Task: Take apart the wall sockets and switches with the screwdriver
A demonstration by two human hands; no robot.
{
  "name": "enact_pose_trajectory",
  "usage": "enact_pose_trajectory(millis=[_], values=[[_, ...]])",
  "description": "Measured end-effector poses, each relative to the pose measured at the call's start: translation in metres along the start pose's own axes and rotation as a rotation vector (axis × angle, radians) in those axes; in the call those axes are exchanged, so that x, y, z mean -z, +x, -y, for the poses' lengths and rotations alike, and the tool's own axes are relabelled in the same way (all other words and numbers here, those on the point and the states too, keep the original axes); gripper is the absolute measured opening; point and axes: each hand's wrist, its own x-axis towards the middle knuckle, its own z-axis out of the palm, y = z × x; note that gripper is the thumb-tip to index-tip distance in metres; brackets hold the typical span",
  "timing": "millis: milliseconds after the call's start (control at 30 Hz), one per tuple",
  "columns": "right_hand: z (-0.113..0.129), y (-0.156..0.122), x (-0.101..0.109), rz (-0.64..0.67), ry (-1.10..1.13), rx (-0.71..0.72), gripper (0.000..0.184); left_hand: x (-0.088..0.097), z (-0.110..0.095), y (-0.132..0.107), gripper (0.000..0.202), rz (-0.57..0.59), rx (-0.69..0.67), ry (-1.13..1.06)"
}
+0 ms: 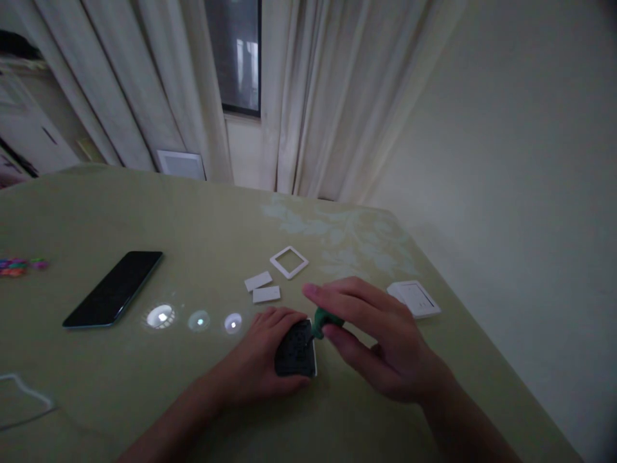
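My left hand [263, 357] grips a wall switch [295, 352] by its edges, holding it on the table with its dark back facing up and a thin white rim showing. In my right hand [380, 337] is a screwdriver with a stubby green handle [326, 321], pinched between thumb and fingers. Its thin shaft slants down to the dark back of the switch; the exact contact of the tip is too small to make out. Just beyond lie two white rectangular plates [266, 294] and a white square frame [289, 262].
A second white switch unit [414, 299] lies near the table's right edge. To the left are a dark tablet-like device [114, 289], small colourful pieces [17, 266] and a pale cable [29, 389]. Curtains [337, 96] hang behind the table [193, 225]; a wall stands on the right.
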Motion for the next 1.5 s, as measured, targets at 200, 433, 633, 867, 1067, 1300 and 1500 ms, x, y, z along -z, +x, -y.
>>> enact_pose_trajectory(millis=[200, 433, 633, 867, 1067, 1300, 1500], values=[[-0.002, 0.001, 0.002, 0.009, 0.07, -0.025, 0.042, 0.001, -0.001, 0.0, 0.078, 0.007, 0.022, 0.024], [0.001, -0.003, 0.001, -0.088, 0.003, -0.012, 0.036, 0.004, -0.004, 0.0, 0.076, -0.008, 0.003, 0.048], [0.007, -0.002, 0.004, -0.005, 0.059, -0.035, 0.037, 0.004, -0.004, -0.001, 0.078, -0.026, 0.003, 0.054], [0.003, -0.001, 0.004, 0.082, 0.091, -0.088, 0.048, 0.001, 0.003, -0.001, 0.08, -0.012, 0.007, 0.047], [-0.004, -0.004, 0.002, -0.131, -0.039, -0.062, 0.045, 0.001, 0.003, -0.001, 0.075, 0.012, 0.021, 0.044], [0.002, -0.003, -0.001, -0.112, 0.006, -0.023, 0.032, 0.003, 0.0, 0.0, 0.073, 0.002, 0.009, 0.051], [0.007, -0.003, 0.0, 0.046, 0.04, -0.054, 0.044, 0.004, -0.001, 0.0, 0.076, 0.006, 0.009, 0.037]])
